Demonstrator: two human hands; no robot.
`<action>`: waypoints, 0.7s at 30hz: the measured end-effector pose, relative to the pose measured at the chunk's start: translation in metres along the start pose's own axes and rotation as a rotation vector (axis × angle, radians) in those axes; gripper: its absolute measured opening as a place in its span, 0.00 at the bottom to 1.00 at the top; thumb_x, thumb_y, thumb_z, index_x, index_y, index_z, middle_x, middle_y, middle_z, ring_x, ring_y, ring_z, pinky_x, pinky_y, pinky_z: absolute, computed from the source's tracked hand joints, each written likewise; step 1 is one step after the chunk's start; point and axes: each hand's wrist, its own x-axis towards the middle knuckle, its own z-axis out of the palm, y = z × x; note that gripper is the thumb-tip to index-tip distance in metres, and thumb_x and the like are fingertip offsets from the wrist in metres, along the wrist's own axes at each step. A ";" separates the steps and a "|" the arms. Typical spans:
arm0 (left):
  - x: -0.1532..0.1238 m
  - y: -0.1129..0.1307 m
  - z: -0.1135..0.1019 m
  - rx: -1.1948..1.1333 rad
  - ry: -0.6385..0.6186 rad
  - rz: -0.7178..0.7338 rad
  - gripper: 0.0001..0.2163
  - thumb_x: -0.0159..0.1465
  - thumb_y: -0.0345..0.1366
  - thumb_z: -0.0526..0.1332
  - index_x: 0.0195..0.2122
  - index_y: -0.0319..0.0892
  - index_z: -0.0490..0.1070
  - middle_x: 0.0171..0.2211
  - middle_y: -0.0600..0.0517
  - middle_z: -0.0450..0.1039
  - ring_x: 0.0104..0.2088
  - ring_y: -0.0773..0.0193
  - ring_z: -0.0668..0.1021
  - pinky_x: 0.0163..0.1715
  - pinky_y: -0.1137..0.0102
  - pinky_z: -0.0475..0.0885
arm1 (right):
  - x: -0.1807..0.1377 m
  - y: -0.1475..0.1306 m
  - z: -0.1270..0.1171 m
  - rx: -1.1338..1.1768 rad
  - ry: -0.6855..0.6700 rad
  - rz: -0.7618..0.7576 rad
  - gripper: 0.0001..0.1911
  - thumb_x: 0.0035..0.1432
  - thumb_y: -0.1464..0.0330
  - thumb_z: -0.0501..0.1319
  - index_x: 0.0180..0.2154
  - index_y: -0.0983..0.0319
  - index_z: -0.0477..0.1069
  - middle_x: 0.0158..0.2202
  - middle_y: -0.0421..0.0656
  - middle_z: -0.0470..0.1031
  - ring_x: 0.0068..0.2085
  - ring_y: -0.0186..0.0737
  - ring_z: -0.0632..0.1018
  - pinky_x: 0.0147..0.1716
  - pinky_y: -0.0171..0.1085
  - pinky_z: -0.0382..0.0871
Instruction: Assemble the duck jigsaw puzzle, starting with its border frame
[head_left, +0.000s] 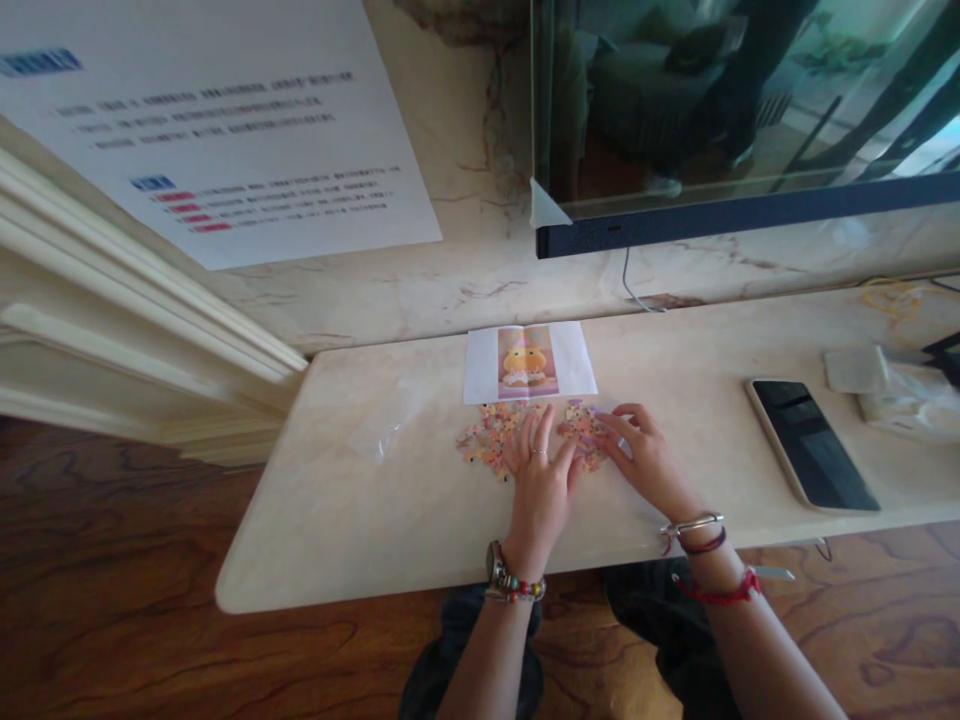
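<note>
Jigsaw puzzle pieces (487, 438) in orange, pink and purple lie heaped on the pale tabletop in two neighbouring piles. My left hand (541, 480) rests over the gap between the piles, its fingers spread and touching pieces. At the edge of the smaller pile (581, 420) is my right hand (645, 455), with bent fingers held apart and the tips on the pieces. Both hands partly cover the pieces beneath them. Just behind the heap lies a creased white sheet with a printed picture (527, 362) of a yellow character and a cake.
A clear plastic bag (386, 425) lies on the left of the table (315, 530). To the right are a dark-screened phone (814, 445) and plastic packaging (907, 395). A television (735, 215) overhangs the back, beside a printed notice (247, 130) on the wall.
</note>
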 end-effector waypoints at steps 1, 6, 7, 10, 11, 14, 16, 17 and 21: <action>0.000 -0.001 0.000 0.015 0.002 -0.014 0.12 0.61 0.36 0.55 0.46 0.50 0.68 0.61 0.48 0.49 0.60 0.47 0.52 0.53 0.44 0.52 | 0.001 -0.001 0.001 -0.016 -0.002 0.003 0.15 0.56 0.68 0.54 0.45 0.61 0.69 0.43 0.49 0.63 0.39 0.41 0.68 0.41 0.44 0.67; 0.001 -0.005 -0.001 0.043 -0.012 -0.028 0.13 0.61 0.38 0.55 0.48 0.52 0.67 0.61 0.50 0.49 0.60 0.45 0.51 0.53 0.42 0.51 | 0.000 -0.004 0.000 -0.026 -0.072 -0.055 0.11 0.54 0.68 0.56 0.38 0.57 0.74 0.44 0.48 0.64 0.39 0.42 0.67 0.42 0.45 0.66; 0.002 -0.006 -0.002 0.029 -0.011 -0.018 0.12 0.61 0.37 0.55 0.47 0.51 0.68 0.61 0.51 0.49 0.60 0.46 0.50 0.54 0.44 0.51 | 0.000 -0.004 -0.002 -0.020 -0.078 -0.063 0.10 0.54 0.68 0.56 0.36 0.57 0.75 0.44 0.47 0.64 0.38 0.41 0.67 0.41 0.45 0.66; 0.003 -0.008 -0.005 -0.002 -0.009 -0.008 0.12 0.61 0.36 0.55 0.46 0.51 0.68 0.61 0.52 0.48 0.61 0.46 0.49 0.54 0.45 0.52 | 0.007 -0.001 -0.005 -0.042 -0.028 -0.042 0.10 0.55 0.68 0.55 0.35 0.58 0.75 0.42 0.48 0.65 0.37 0.41 0.68 0.40 0.45 0.66; 0.004 -0.009 -0.005 -0.003 -0.011 -0.013 0.13 0.61 0.36 0.55 0.47 0.52 0.67 0.61 0.52 0.47 0.60 0.46 0.49 0.53 0.44 0.53 | 0.012 -0.002 -0.005 -0.062 -0.009 -0.029 0.10 0.55 0.69 0.55 0.35 0.58 0.75 0.42 0.48 0.66 0.37 0.41 0.68 0.40 0.44 0.66; 0.008 -0.010 -0.005 0.002 -0.029 -0.027 0.13 0.61 0.37 0.55 0.48 0.54 0.66 0.62 0.52 0.47 0.60 0.43 0.50 0.51 0.40 0.52 | 0.036 -0.007 0.001 -0.142 -0.055 -0.009 0.11 0.54 0.70 0.55 0.36 0.60 0.74 0.41 0.48 0.67 0.37 0.41 0.68 0.39 0.43 0.66; 0.010 -0.011 -0.004 -0.011 -0.044 -0.014 0.12 0.61 0.38 0.55 0.45 0.54 0.68 0.62 0.53 0.47 0.60 0.43 0.50 0.50 0.39 0.52 | 0.055 -0.013 0.006 -0.212 -0.179 -0.011 0.09 0.53 0.70 0.56 0.35 0.61 0.74 0.40 0.49 0.67 0.38 0.42 0.68 0.39 0.42 0.66; 0.011 -0.012 -0.005 -0.024 -0.049 -0.003 0.11 0.61 0.39 0.54 0.44 0.54 0.69 0.62 0.54 0.47 0.60 0.43 0.50 0.50 0.40 0.53 | 0.064 -0.017 0.007 -0.251 -0.245 -0.013 0.09 0.52 0.70 0.57 0.34 0.61 0.74 0.39 0.49 0.67 0.39 0.42 0.68 0.39 0.41 0.65; 0.014 -0.017 -0.010 -0.071 -0.050 0.028 0.10 0.61 0.38 0.55 0.42 0.52 0.70 0.61 0.53 0.50 0.60 0.45 0.50 0.52 0.42 0.52 | 0.085 -0.024 0.008 -0.343 -0.461 -0.029 0.07 0.52 0.73 0.56 0.31 0.62 0.73 0.37 0.49 0.68 0.38 0.41 0.69 0.38 0.38 0.64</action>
